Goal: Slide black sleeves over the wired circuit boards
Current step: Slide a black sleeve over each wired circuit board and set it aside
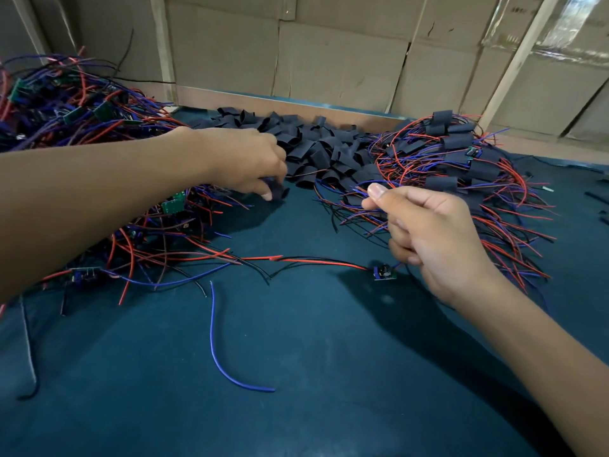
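My left hand (245, 161) reaches to the near edge of the pile of black sleeves (324, 153) and pinches one black sleeve (279, 191) with its fingertips. My right hand (428, 235) is raised above the cloth and pinches the thin wires of a small circuit board (384, 272) between thumb and forefinger. That board hangs just under the hand, with its red and black wires trailing left across the cloth.
A heap of bare wired boards (75, 127) lies at the left. Sleeved boards with red and blue wires (461, 153) are piled at the right. A loose blue wire (217, 344) lies on the dark green cloth (296, 390). Cardboard boxes (329, 54) stand behind.
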